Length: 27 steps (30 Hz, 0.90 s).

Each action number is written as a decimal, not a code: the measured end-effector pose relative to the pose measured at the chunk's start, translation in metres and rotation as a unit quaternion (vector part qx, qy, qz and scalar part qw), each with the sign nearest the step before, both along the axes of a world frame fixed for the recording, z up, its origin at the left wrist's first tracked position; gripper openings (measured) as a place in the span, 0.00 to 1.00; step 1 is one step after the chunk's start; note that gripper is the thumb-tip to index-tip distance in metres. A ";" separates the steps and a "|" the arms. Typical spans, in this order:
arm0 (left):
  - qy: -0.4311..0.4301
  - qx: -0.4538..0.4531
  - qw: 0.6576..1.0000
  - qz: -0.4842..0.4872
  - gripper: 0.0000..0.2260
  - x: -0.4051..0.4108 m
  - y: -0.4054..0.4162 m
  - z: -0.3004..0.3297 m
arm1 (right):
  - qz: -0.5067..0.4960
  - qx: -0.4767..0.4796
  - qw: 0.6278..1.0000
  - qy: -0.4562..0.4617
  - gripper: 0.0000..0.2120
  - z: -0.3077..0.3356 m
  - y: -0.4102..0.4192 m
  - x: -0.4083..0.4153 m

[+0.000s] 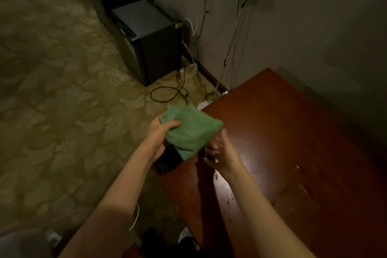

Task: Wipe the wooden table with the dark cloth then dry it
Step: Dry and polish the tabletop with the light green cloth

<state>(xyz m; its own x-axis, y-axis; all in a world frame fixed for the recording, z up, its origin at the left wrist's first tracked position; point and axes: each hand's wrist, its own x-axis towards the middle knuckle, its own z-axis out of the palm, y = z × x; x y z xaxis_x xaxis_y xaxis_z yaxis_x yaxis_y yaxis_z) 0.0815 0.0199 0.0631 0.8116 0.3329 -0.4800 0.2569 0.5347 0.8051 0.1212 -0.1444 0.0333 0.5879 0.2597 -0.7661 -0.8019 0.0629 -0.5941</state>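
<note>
Green cloth [191, 130] held in left hand's [160, 132] grip above wooden table [293, 142]; right hand [219, 153] blurred, grip unclear.

The single head view looks forward and steeply down from the person's head height, close above both forearms, which enter from 6 o'clock and reach toward the centre. It faces a room corner: the wooden table [293, 142] fills the frame from centre to 4 o'clock, the wall [314, 27] runs from 12 to 3 o'clock, and the patterned carpet [52, 90] spreads from 7 to 11 o'clock. The wide lens bends edges outward.
</note>
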 end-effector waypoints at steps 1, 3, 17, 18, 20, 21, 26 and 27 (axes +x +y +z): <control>-0.002 -0.012 1.000 -0.021 0.09 0.001 -0.011 0.000 | -0.012 0.074 0.997 0.027 0.27 0.008 -0.011 0.000; 0.002 -0.018 0.998 -0.067 0.08 0.002 -0.036 -0.002 | -0.022 0.108 0.994 0.024 0.27 0.019 -0.033 -0.004; 0.149 0.451 0.859 -0.190 0.19 -0.032 -0.127 -0.081 | 0.146 -0.581 0.735 -0.319 0.23 -0.045 -0.148 -0.060; 0.138 0.501 0.833 -0.191 0.20 -0.036 -0.132 -0.083 | 0.159 -0.575 0.699 -0.394 0.21 -0.044 -0.146 -0.064; 0.105 0.574 0.785 -0.207 0.19 -0.041 -0.141 -0.087 | 0.228 -0.525 0.633 -0.522 0.21 -0.051 -0.136 -0.068; 0.097 0.591 0.765 -0.235 0.17 -0.042 -0.143 -0.089 | 0.278 -0.498 0.605 -0.556 0.24 -0.060 -0.131 -0.069; 0.115 0.590 0.760 -0.247 0.02 -0.043 -0.139 -0.095 | 0.442 -0.460 0.546 -0.543 0.23 -0.078 -0.111 -0.055; 0.112 0.583 0.772 -0.227 0.02 -0.043 -0.135 -0.095 | 0.475 -0.452 0.526 -0.542 0.26 -0.084 -0.107 -0.053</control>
<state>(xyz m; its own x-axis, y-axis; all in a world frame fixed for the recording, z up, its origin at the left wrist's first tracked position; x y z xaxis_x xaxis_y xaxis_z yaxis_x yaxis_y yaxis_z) 0.0381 -0.1153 -0.0323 0.9117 0.3510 -0.2135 0.4075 -0.7062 0.5790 0.0680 -0.2518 -0.0506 0.7400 0.6488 -0.1773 0.6243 -0.7607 -0.1777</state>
